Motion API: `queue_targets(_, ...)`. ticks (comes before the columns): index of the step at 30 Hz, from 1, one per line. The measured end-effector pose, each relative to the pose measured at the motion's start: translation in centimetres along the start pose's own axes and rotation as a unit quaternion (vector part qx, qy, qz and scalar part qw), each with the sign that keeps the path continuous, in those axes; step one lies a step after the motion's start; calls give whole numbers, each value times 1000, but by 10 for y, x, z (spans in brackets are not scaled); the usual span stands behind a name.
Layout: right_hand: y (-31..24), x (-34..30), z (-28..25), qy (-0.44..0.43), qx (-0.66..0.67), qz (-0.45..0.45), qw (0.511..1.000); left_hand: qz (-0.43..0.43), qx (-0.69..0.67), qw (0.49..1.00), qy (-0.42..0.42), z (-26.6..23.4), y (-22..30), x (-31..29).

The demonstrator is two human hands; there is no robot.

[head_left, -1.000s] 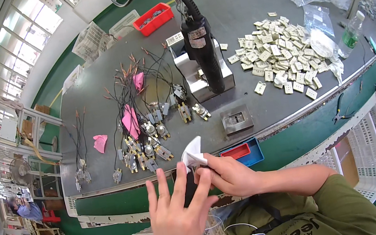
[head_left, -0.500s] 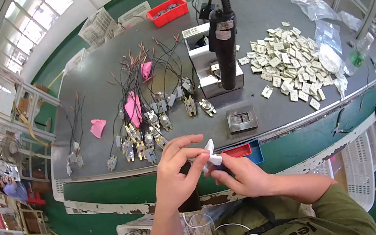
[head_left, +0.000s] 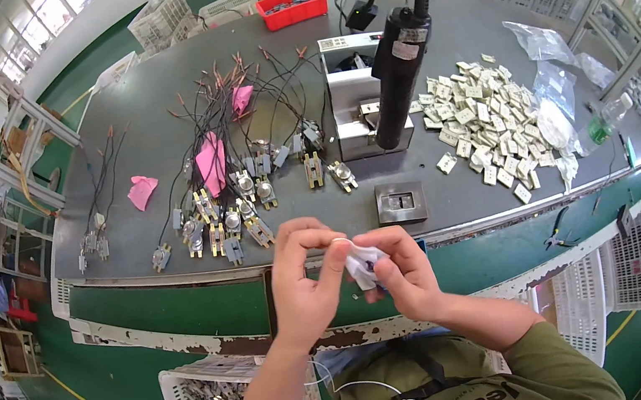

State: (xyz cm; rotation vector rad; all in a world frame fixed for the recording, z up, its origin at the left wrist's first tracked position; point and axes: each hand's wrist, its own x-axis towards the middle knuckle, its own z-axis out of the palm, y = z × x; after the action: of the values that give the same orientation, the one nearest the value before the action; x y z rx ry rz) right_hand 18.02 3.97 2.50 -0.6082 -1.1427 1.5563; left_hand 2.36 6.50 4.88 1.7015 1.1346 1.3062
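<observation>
While close together, left hand (head_left: pixel 304 289) and right hand (head_left: pixel 408 277) in pinches on white cloth (head_left: pixel 361 262).

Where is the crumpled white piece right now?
In the head view, the crumpled white piece is just below centre, held between the left hand and the right hand, below and left of the slotted metal block.

A cloth-like item (head_left: pixel 362 261) is held between the left hand (head_left: pixel 304 281) and the right hand (head_left: pixel 402 273), at the front of the bench (head_left: pixel 461 24). Wired components (head_left: pixel 245 185) are spread across its left side; a fixture (head_left: pixel 348 100) is located at centre, behind a block (head_left: pixel 404 215). A power tool (head_left: pixel 401 72) is positioned at the fixture. Parts (head_left: pixel 484 115) are heaped at the right, beside plastic bags (head_left: pixel 540 40). A tray (head_left: pixel 298 16) is set at the rear edge.
</observation>
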Motion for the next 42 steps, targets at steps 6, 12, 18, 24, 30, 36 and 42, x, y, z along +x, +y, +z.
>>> queue_targets(6, -2, 7, 11, 111, -28, -16, 993, 134, 177, 975, -8, 21, 10, -28)
queue_targets(12, -18, 10, -8, 75, 13, 115, 990, 154, 152, 975, -52, 7, 3, -39)
queue_targets(18, -28, 9, -17, -43, -9, 237, 970, -166, -209, 963, -43, 10, -19, -40)
queue_targets(24, -24, -4, -16, 3, -99, 132, 986, -170, -268, 947, -44, 16, -24, -30)
queue_targets(30, -15, -15, -35, 95, -155, 123, 976, -86, 141, 986, 5, 10, -77, 49)
queue_targets(36, -9, -17, -30, 83, -176, 98, 976, -76, 407, 910, -33, 20, -134, 97)
queue_targets(42, -19, -27, -50, 114, -178, 148, 966, -374, -167, 909, -75, -22, -128, 80)
